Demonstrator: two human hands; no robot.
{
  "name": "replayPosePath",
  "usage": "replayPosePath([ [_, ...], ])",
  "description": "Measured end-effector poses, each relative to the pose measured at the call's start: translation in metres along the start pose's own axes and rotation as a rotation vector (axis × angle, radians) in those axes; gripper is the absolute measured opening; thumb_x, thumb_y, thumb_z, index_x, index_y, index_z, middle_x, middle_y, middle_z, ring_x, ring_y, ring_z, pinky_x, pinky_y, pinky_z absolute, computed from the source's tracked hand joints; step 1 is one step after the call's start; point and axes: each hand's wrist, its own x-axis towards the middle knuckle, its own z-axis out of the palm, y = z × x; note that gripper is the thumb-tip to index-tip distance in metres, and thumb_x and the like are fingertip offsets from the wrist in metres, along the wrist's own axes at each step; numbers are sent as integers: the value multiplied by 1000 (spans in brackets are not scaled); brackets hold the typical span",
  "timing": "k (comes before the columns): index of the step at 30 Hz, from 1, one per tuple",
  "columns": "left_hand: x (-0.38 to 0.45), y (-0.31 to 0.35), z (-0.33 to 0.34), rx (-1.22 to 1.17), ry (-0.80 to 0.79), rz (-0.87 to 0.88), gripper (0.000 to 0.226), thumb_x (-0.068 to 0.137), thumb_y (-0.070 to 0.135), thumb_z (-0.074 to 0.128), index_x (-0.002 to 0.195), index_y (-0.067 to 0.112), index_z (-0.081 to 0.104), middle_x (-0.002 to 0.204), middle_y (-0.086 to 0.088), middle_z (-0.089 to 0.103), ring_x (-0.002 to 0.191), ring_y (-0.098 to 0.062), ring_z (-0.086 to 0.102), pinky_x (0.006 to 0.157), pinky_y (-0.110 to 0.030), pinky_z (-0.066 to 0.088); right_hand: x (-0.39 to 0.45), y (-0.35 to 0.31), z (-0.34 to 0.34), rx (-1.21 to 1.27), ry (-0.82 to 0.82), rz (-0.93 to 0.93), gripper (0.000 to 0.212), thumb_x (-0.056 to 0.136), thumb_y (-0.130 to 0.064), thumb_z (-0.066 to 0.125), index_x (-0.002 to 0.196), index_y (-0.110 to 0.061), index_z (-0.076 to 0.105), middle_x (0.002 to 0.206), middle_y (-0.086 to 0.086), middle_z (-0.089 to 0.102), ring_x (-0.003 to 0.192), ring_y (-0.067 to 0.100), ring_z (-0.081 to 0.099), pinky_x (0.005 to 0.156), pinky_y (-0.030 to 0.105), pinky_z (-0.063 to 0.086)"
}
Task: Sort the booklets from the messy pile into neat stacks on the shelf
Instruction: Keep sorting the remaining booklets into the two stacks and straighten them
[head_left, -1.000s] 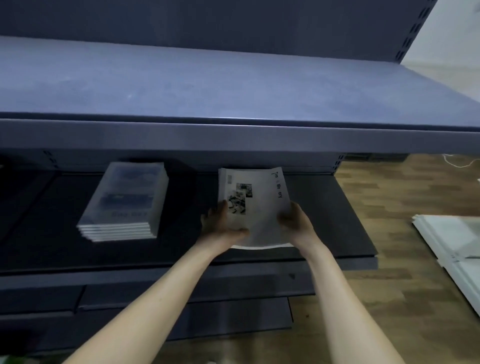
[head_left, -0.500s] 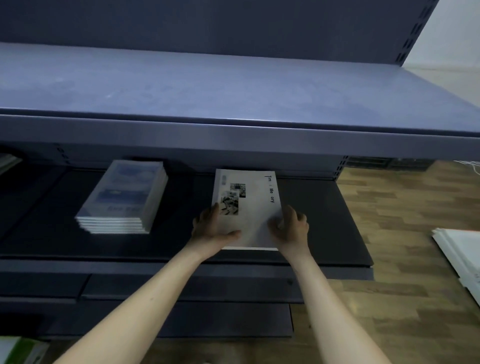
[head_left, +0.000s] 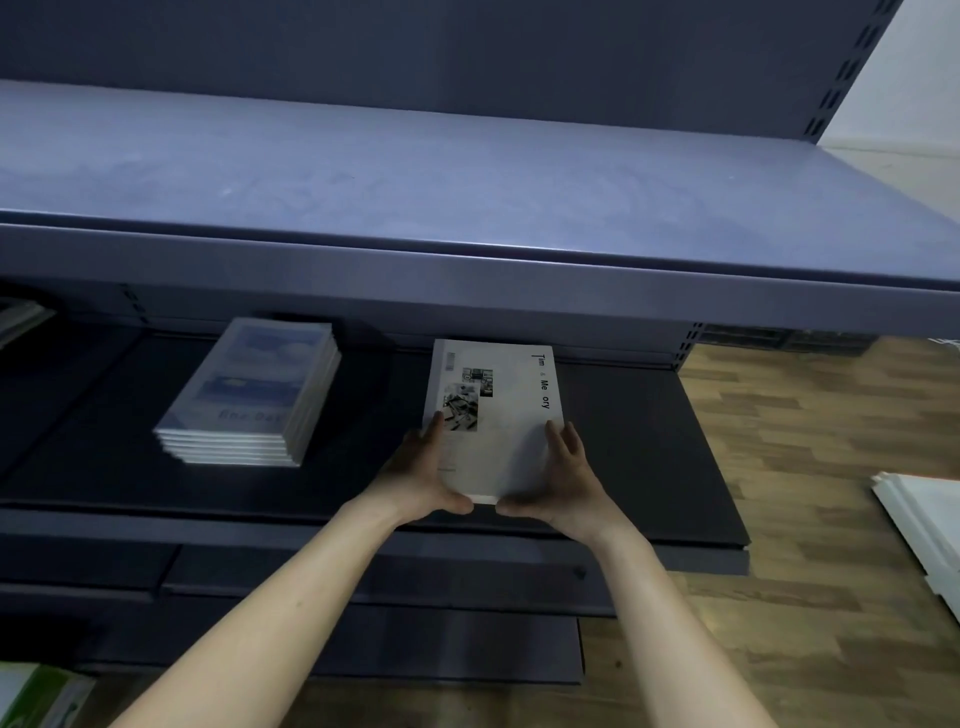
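A white booklet stack (head_left: 506, 410) with small photos and black lettering on its cover lies flat on the dark lower shelf (head_left: 649, 441). My left hand (head_left: 421, 478) presses along its left side and my right hand (head_left: 563, 483) along its right side, fingers straight, both thumbs against its near edge. To the left on the same shelf sits a neat stack of several blue-covered booklets (head_left: 254, 395), apart from the white one.
A wide blue-grey upper shelf (head_left: 467, 171) overhangs the lower one. More booklets (head_left: 21, 317) peek in at the far left. White panels (head_left: 924, 514) lie on the wooden floor at right. A green and white object (head_left: 36, 696) shows at bottom left.
The white booklets, held tilted above the shelf a second ago, now lie flat on it. Both hands have slid from on top of the cover to its sides and near edge.
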Motion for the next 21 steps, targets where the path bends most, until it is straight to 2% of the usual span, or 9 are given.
replayPosePath([
  [2,0,1,-1,9,1,4,132,64,33,89,156,28,-5,156,-5,20,139,-23,32,100,-25,35,0,-2,1,-13,7,-5,144,61,-35,94,159,-20,-11,164,-3,-16,153,17,-4,122,33,16],
  [7,1,4,-3,13,11,14,130,63,31,89,157,27,0,155,-5,22,138,-24,32,104,-28,36,4,-5,1,-19,53,-1,141,59,-31,94,159,-18,-4,161,-4,-2,149,20,14,116,27,24],
  [11,-3,6,-5,43,3,49,125,67,31,87,157,26,1,161,-3,12,145,-21,22,109,-29,30,2,-9,1,-54,55,22,139,59,-37,93,159,-20,-1,164,-1,-7,152,23,5,121,35,22],
  [13,-8,7,-6,62,-8,46,125,70,32,85,156,27,-5,164,-3,-4,150,-22,9,115,-32,24,-3,-14,2,-137,61,41,136,63,-41,90,159,-20,-3,164,3,-18,153,24,-11,123,40,13],
  [15,-13,5,-7,120,-2,24,124,73,39,82,156,30,-9,163,-6,-15,151,-26,6,117,-37,25,-8,-22,2,-242,85,20,132,66,-47,88,160,-21,-2,164,6,-23,151,25,-20,124,42,5],
  [18,-25,0,-11,215,100,41,112,75,53,73,155,33,-3,164,-6,-4,149,-29,15,114,-46,34,-15,-40,4,-324,84,-48,118,72,-57,79,160,-28,5,165,6,-19,152,26,-18,124,42,3],
  [21,-46,-7,-22,357,183,19,91,89,52,59,157,28,4,164,-9,-1,150,-31,9,117,-45,27,-19,-63,14,-412,65,-131,91,87,-59,64,159,-32,14,167,5,-6,153,26,-11,124,41,4],
])
